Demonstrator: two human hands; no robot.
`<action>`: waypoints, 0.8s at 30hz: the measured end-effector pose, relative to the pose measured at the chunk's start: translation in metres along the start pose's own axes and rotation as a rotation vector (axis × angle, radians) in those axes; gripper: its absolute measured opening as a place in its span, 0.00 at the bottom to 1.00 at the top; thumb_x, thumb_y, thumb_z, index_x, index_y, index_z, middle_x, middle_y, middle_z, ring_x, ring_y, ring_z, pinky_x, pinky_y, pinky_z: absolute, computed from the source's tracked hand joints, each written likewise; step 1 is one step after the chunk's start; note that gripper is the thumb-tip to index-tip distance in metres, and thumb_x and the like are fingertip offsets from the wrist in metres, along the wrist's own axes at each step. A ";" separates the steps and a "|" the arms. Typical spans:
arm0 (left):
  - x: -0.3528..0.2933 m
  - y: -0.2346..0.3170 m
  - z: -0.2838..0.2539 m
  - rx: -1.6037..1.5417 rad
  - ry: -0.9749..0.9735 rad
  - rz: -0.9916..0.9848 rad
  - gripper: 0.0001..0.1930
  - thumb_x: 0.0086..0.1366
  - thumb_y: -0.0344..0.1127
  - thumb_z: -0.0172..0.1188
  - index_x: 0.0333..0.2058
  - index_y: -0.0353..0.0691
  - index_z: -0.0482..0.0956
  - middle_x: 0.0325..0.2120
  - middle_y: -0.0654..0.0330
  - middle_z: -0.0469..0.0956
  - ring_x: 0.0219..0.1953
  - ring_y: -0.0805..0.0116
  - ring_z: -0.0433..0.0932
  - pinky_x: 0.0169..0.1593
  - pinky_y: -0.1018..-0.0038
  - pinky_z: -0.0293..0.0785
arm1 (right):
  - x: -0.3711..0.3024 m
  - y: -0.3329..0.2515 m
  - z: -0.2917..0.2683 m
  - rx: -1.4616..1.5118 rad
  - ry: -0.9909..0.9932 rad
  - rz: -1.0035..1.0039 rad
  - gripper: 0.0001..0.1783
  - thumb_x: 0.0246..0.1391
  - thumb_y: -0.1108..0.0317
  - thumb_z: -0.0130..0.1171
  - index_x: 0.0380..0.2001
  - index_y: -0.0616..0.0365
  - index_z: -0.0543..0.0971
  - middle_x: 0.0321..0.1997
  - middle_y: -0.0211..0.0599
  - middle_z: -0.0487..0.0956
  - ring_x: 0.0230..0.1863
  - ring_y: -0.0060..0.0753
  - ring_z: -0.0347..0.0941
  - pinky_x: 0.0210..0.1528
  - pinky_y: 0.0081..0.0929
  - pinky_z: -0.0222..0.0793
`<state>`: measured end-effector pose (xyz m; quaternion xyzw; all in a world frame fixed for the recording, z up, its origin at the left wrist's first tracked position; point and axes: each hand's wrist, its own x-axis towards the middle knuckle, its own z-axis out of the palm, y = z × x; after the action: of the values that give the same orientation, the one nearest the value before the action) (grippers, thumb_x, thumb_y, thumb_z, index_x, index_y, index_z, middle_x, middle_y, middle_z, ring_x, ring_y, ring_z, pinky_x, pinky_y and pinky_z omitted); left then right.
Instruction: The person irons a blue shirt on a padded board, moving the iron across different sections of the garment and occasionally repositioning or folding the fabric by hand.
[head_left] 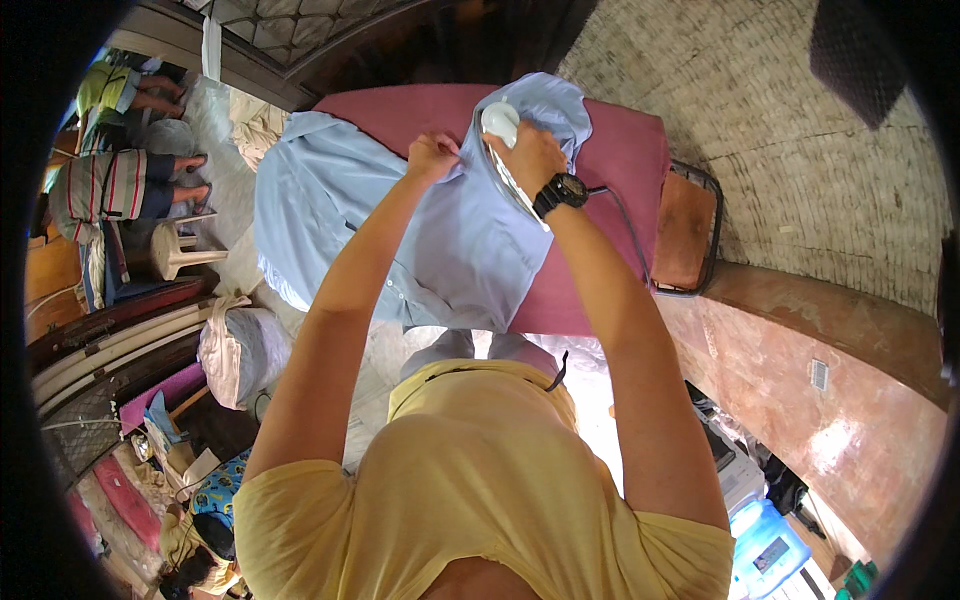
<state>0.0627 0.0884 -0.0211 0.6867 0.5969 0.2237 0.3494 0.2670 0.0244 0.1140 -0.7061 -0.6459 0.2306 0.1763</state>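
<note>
A light blue button-up shirt (440, 262) lies spread over a dark pink ironing board (620, 165), its left part hanging past the board's edge. My right hand (532, 158), with a black watch on the wrist, grips a white clothes iron (499, 122). The iron rests on the shirt near the far right of the cloth, and its soleplate points back toward me. To the left of the iron, my left hand (434, 157) pinches a fold of the shirt between closed fingers. The iron's dark cord (630, 222) runs out to the right past my wrist.
A brown panel in a black metal frame (686, 228) forms the board's right end, beside a wall. At the left, two people (110, 187) are near a beige plastic stool (178, 250). A stuffed bag (240, 352) stands left of me; a blue water jug (768, 545) is at lower right.
</note>
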 end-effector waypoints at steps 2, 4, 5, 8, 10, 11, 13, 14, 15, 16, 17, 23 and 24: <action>-0.006 0.005 -0.001 -0.071 0.014 -0.030 0.07 0.47 0.34 0.70 0.28 0.41 0.86 0.26 0.62 0.85 0.29 0.74 0.82 0.35 0.75 0.77 | -0.005 0.016 0.002 -0.015 -0.022 -0.065 0.36 0.51 0.36 0.61 0.36 0.65 0.79 0.37 0.60 0.81 0.39 0.62 0.79 0.40 0.52 0.74; -0.015 0.009 -0.002 -0.069 0.036 -0.058 0.08 0.48 0.34 0.71 0.29 0.43 0.87 0.26 0.62 0.85 0.29 0.75 0.82 0.35 0.76 0.77 | -0.018 0.030 0.001 -0.061 -0.062 -0.119 0.35 0.51 0.36 0.61 0.36 0.65 0.79 0.35 0.60 0.81 0.38 0.62 0.79 0.39 0.52 0.74; -0.018 0.010 -0.003 -0.029 0.049 -0.065 0.09 0.48 0.34 0.72 0.30 0.43 0.88 0.26 0.62 0.85 0.29 0.75 0.82 0.35 0.77 0.77 | -0.020 0.036 0.000 -0.062 -0.058 -0.147 0.35 0.51 0.36 0.61 0.36 0.65 0.79 0.33 0.59 0.81 0.38 0.61 0.79 0.39 0.51 0.74; -0.024 -0.001 -0.009 -0.039 0.075 -0.089 0.10 0.48 0.36 0.74 0.31 0.43 0.88 0.25 0.63 0.85 0.28 0.76 0.82 0.35 0.78 0.76 | -0.025 0.015 -0.013 -0.089 -0.156 -0.188 0.33 0.53 0.38 0.59 0.37 0.64 0.79 0.32 0.60 0.81 0.38 0.62 0.79 0.41 0.52 0.76; -0.023 0.004 -0.011 -0.068 0.069 -0.078 0.10 0.49 0.37 0.74 0.30 0.42 0.88 0.25 0.63 0.85 0.28 0.76 0.82 0.35 0.78 0.76 | -0.024 0.019 -0.006 -0.075 -0.129 -0.186 0.34 0.52 0.37 0.60 0.36 0.64 0.79 0.32 0.59 0.81 0.39 0.61 0.79 0.40 0.52 0.75; -0.020 0.006 -0.011 -0.068 0.063 -0.065 0.10 0.49 0.36 0.74 0.30 0.42 0.88 0.25 0.63 0.85 0.28 0.76 0.82 0.34 0.78 0.76 | -0.023 0.021 -0.003 -0.068 -0.115 -0.185 0.34 0.52 0.36 0.60 0.35 0.64 0.79 0.32 0.58 0.81 0.39 0.61 0.78 0.40 0.52 0.74; -0.022 0.004 -0.011 -0.109 0.044 -0.048 0.09 0.48 0.34 0.74 0.30 0.40 0.87 0.25 0.62 0.85 0.28 0.75 0.83 0.35 0.78 0.77 | -0.018 0.020 0.004 -0.063 -0.066 -0.182 0.34 0.51 0.37 0.61 0.34 0.64 0.79 0.31 0.58 0.81 0.38 0.62 0.78 0.39 0.53 0.74; -0.023 0.001 -0.014 -0.150 0.029 -0.039 0.09 0.48 0.33 0.74 0.29 0.40 0.87 0.25 0.61 0.85 0.28 0.74 0.83 0.35 0.78 0.77 | -0.014 0.018 0.008 -0.060 -0.041 -0.180 0.34 0.51 0.37 0.61 0.34 0.63 0.79 0.31 0.58 0.81 0.37 0.62 0.78 0.39 0.54 0.73; -0.023 -0.001 -0.017 -0.192 0.016 -0.027 0.09 0.47 0.32 0.74 0.29 0.39 0.86 0.25 0.60 0.85 0.28 0.72 0.83 0.36 0.77 0.77 | -0.010 0.013 0.009 -0.048 -0.065 -0.157 0.33 0.51 0.37 0.61 0.34 0.63 0.80 0.32 0.58 0.81 0.38 0.62 0.78 0.39 0.54 0.73; -0.023 -0.002 -0.018 -0.161 0.000 -0.031 0.09 0.47 0.31 0.74 0.29 0.39 0.86 0.25 0.60 0.85 0.28 0.73 0.83 0.36 0.77 0.77 | -0.011 0.013 0.008 -0.059 -0.078 -0.155 0.33 0.51 0.37 0.61 0.35 0.63 0.80 0.32 0.58 0.81 0.39 0.62 0.78 0.39 0.54 0.73; -0.023 -0.004 -0.020 -0.130 -0.017 -0.034 0.09 0.47 0.30 0.74 0.29 0.38 0.86 0.25 0.60 0.85 0.27 0.73 0.83 0.36 0.78 0.77 | -0.013 0.012 0.007 -0.071 -0.090 -0.152 0.33 0.51 0.38 0.61 0.35 0.63 0.80 0.32 0.58 0.81 0.39 0.62 0.78 0.39 0.54 0.73; -0.026 -0.013 -0.025 -0.175 -0.071 -0.021 0.08 0.48 0.27 0.73 0.29 0.36 0.85 0.24 0.60 0.84 0.27 0.75 0.82 0.36 0.77 0.78 | -0.047 0.024 -0.013 -0.077 -0.187 -0.204 0.33 0.50 0.38 0.63 0.39 0.63 0.81 0.34 0.60 0.81 0.38 0.61 0.79 0.40 0.50 0.75; -0.022 -0.014 -0.024 -0.202 -0.085 -0.012 0.08 0.48 0.26 0.73 0.29 0.36 0.85 0.24 0.60 0.84 0.27 0.75 0.82 0.36 0.77 0.78 | -0.043 0.023 -0.014 -0.074 -0.172 -0.219 0.34 0.49 0.38 0.63 0.39 0.63 0.81 0.33 0.60 0.81 0.38 0.61 0.79 0.40 0.50 0.75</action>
<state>0.0315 0.0726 -0.0136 0.6534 0.5600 0.2512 0.4430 0.2909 -0.0204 0.1175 -0.6151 -0.7398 0.2458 0.1181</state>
